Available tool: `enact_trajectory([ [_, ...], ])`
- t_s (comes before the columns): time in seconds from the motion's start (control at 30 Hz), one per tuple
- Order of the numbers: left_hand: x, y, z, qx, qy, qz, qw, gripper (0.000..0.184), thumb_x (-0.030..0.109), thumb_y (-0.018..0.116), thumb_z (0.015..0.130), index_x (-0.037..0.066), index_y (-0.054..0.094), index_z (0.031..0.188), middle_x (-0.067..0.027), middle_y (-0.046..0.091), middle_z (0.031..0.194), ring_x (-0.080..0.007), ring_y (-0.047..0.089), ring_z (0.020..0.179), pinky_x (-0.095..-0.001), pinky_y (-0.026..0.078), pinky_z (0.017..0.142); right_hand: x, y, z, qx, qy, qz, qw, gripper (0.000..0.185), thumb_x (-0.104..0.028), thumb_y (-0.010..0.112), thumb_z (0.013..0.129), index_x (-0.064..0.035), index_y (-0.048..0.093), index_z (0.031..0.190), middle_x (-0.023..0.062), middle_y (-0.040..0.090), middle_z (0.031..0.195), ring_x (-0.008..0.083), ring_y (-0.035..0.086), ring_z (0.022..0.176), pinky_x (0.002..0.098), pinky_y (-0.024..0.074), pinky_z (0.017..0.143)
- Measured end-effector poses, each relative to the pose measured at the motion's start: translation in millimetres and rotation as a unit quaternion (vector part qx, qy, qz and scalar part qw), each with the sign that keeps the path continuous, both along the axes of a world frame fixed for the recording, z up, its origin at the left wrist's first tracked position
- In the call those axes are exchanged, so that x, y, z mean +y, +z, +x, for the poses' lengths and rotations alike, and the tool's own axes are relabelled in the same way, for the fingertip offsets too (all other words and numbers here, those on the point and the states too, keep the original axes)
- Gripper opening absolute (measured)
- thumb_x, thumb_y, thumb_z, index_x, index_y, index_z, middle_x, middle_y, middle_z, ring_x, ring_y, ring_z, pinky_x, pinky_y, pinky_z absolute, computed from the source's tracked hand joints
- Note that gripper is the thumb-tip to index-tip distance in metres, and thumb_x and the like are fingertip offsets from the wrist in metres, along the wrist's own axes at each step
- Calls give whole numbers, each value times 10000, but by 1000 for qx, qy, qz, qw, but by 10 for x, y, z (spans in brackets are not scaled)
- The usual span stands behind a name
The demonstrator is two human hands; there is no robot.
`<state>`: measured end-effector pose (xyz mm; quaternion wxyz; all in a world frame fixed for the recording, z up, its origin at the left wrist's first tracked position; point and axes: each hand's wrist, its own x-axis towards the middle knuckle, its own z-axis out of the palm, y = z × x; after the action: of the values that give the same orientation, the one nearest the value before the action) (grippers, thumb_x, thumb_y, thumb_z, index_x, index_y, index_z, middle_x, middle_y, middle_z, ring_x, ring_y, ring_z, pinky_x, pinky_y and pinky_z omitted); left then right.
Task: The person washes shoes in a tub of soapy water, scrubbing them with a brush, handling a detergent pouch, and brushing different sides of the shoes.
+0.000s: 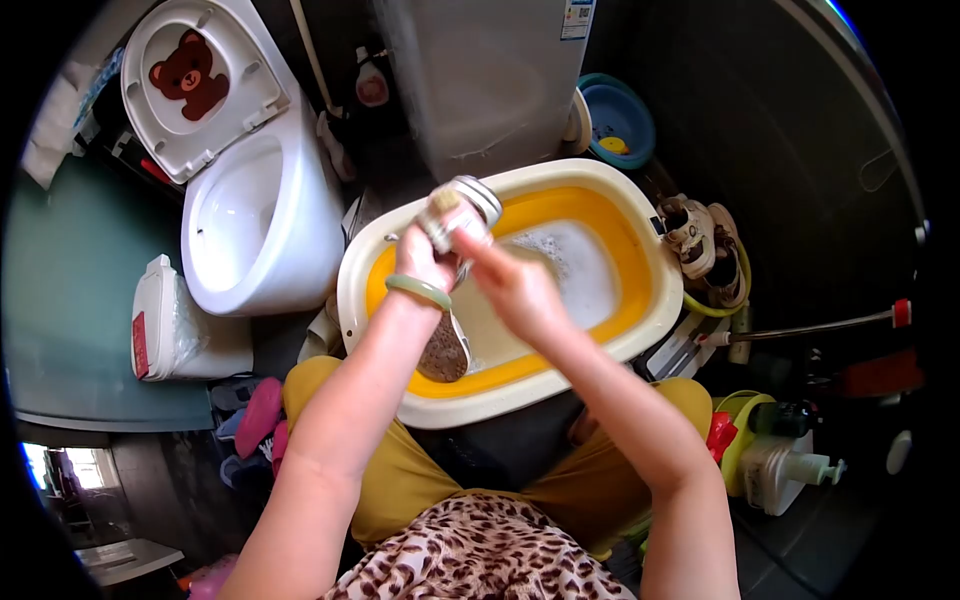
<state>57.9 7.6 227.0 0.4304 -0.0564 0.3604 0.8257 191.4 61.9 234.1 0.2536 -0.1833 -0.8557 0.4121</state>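
Observation:
Over the tub, my left hand (428,262), with a green bangle at its wrist, is closed around a white shoe (480,202) with grey-striped edging. My right hand (515,290) reaches against the shoe, fingers bent together and smeared by motion. A small tan piece (445,202) shows at the shoe by the fingertips; I cannot tell what it is. Below, another shoe (445,350) leans in the tub, its brown sole showing. The cream-rimmed yellow tub (640,240) contains cloudy water with white suds (560,250).
To the left stand a white toilet (300,220) with its lid up and a white bin (200,335). Several shoes sit in a yellow-green basin (742,285) at the right. A blue basin (640,125) lies behind, and a pump bottle (785,470) stands at lower right.

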Motion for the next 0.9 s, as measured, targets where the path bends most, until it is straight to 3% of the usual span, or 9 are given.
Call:
enact_trajectory([
  [0.1, 145, -106, 27, 24, 26, 0, 999, 236, 225, 427, 903, 31, 541, 974, -86, 584, 913, -186, 572, 807, -318, 493, 735, 345, 219, -128, -3, -79, -150, 986, 342, -171, 543, 837, -234, 556, 1173, 202, 615, 869, 344, 614, 782, 374, 495, 667],
  [0.17, 128, -99, 19, -3, 26, 13, 1000, 236, 237, 428, 891, 41, 553, 933, -88, 586, 876, -201, 577, 779, -339, 500, 722, 239, 118, -71, 35, -57, -117, 991, 354, -160, 545, 833, -245, 558, 1176, 216, 613, 838, 351, 615, 762, 372, 494, 671],
  [0.23, 24, 14, 10, 6, -37, 54, 998, 234, 256, 433, 872, 59, 559, 893, -88, 588, 841, -219, 581, 755, -365, 506, 710, -54, 7, 136, -4, 12, 5, 1000, 375, -112, 550, 853, -206, 546, 1217, 136, 632, 780, 157, 595, 619, 291, 491, 613],
  [0.3, -122, -181, -169, -10, -127, 153, 980, 252, 233, 418, 868, 60, 573, 964, -93, 614, 904, -223, 598, 838, -382, 506, 773, -127, 34, 166, 7, 41, 15, 999, 382, -111, 552, 848, -228, 547, 1212, 180, 628, 811, 227, 632, 665, 304, 493, 631],
  [0.37, 73, 124, 49, -7, 46, -33, 998, 247, 207, 395, 901, 58, 557, 1011, -94, 605, 962, -216, 588, 894, -367, 482, 832, 137, -48, 42, 6, -9, 14, 1000, 407, -155, 551, 830, -321, 529, 1201, 220, 593, 758, 370, 603, 689, 411, 483, 609],
  [0.43, 101, 147, 101, 2, 33, 11, 999, 211, 178, 448, 904, 26, 542, 1016, -97, 599, 990, -208, 580, 922, -349, 468, 858, 344, 166, -35, -34, -78, -56, 995, 374, -185, 539, 849, -303, 529, 1203, 214, 596, 802, 370, 596, 748, 382, 482, 632],
  [0.7, 57, 346, 139, 73, -53, 47, 995, 214, 144, 559, 852, 24, 556, 1029, -82, 604, 992, -173, 578, 890, -300, 443, 856, 335, 284, -36, 69, -17, -293, 954, 396, -101, 535, 867, -170, 507, 1256, 2, 654, 953, 45, 423, 532, 214, 416, 506],
  [0.77, 47, 311, 162, 316, -62, -22, 946, 132, 87, 573, 830, 18, 586, 942, -71, 612, 923, -135, 580, 847, -266, 451, 806, 327, 280, -28, 74, -7, -304, 950, 400, -94, 536, 865, -162, 504, 1257, -8, 649, 978, 44, 422, 527, 209, 410, 499],
  [0.9, 34, 267, 67, 315, -52, -46, 947, 68, 88, 528, 860, 66, 565, 808, 14, 557, 780, -46, 494, 659, -198, 390, 568, 261, 308, -45, 97, 7, -267, 959, 413, -79, 537, 863, -183, 502, 1261, -13, 652, 961, 41, 405, 524, 207, 407, 491],
])
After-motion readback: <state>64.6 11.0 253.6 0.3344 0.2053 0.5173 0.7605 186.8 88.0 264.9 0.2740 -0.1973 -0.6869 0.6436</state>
